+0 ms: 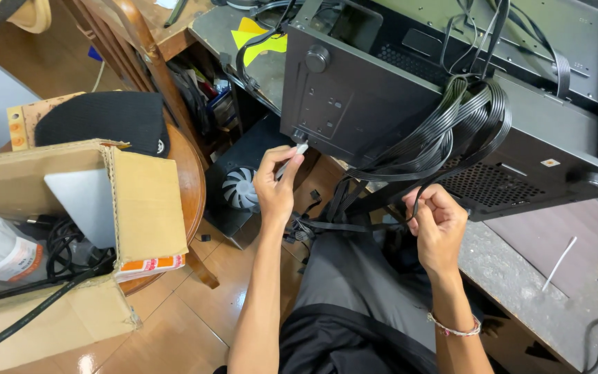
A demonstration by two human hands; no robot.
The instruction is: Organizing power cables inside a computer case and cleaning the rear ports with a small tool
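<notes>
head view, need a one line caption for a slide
Left hand pinches a small white connector at a black computer case while the right hand grips its flat black cables.

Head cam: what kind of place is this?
Likely a home or small-shop computer repair bench. A black metal computer case with loose flat black cables lies on the grey worktop, a black cooling fan sits below, and an open cardboard box holds cords.
</notes>
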